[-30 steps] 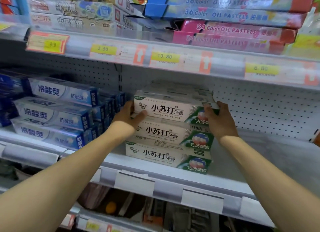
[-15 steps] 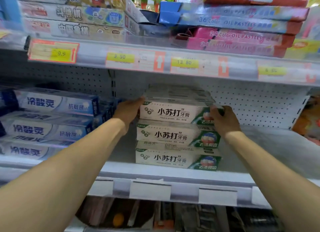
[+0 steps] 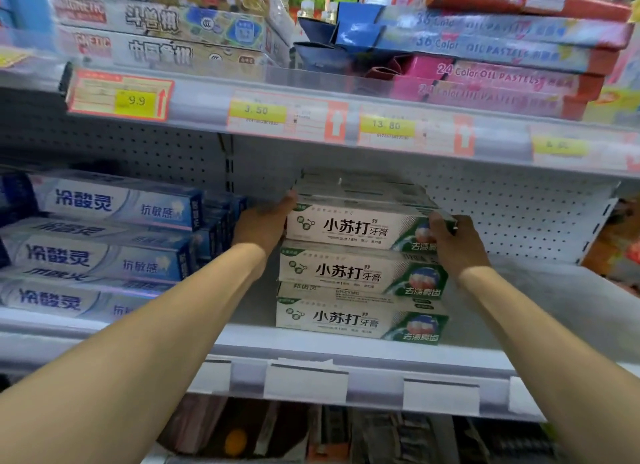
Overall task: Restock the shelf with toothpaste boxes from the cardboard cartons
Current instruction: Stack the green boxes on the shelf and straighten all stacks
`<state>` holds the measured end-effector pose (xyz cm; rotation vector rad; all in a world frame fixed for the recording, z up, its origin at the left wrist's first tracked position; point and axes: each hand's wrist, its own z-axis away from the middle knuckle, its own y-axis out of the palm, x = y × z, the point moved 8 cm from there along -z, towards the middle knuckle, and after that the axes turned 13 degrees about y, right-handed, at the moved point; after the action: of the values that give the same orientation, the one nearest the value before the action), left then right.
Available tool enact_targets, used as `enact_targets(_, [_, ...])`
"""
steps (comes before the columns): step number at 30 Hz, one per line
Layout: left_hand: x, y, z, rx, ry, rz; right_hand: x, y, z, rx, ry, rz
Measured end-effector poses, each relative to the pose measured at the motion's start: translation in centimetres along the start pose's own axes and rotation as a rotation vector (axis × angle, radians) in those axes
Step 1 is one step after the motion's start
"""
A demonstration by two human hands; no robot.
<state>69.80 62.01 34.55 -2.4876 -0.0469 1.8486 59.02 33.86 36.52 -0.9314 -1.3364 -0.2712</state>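
At nine o'clock, blue and silver cardboard toothpaste boxes [image 3: 100, 242] filled the left part of the white metal shelf [image 3: 381, 351]. The left hand [image 3: 263, 223] gripped the left end of the top row of white and green cardboard toothpaste boxes [image 3: 360, 230], near the centre; the right hand [image 3: 453, 244] curled around its right end. Three layers stood stacked there. At three o'clock the shelf was bare, so much restocking seemed left. No carton was visible.

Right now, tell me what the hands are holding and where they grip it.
Both hold the top white-and-green toothpaste box of the stack by its ends: left hand against the left end, right hand curled round the right end.
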Motion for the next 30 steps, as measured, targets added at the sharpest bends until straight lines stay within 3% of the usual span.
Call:
enact_targets(13, [1.1, 1.1, -0.9, 0.137, -0.094, 0.138, -0.1, 0.1, -0.3, 0.005, -0.032, -0.095])
enact_targets(19, [1.5, 0.8, -0.6, 0.059, -0.029, 0.046, 0.1, 0.1, 0.6, -0.074, -0.032, -0.031])
enact_targets(21, [2.4, 0.4, -0.4, 0.006, -0.073, 0.072, 0.2, -0.3, 1.5, -0.18, -0.037, 0.062])
enact_targets(23, [2.8, -0.1, 0.0, -0.031, -0.12, 0.084, 1.2, -0.5, 3.3, -0.304, -0.149, 0.194])
enact_targets(30, [3.8, -0.5, 1.4, 0.113, -0.184, 0.068, 5.0, 4.3, 9.2, -0.345, -0.575, 0.642])
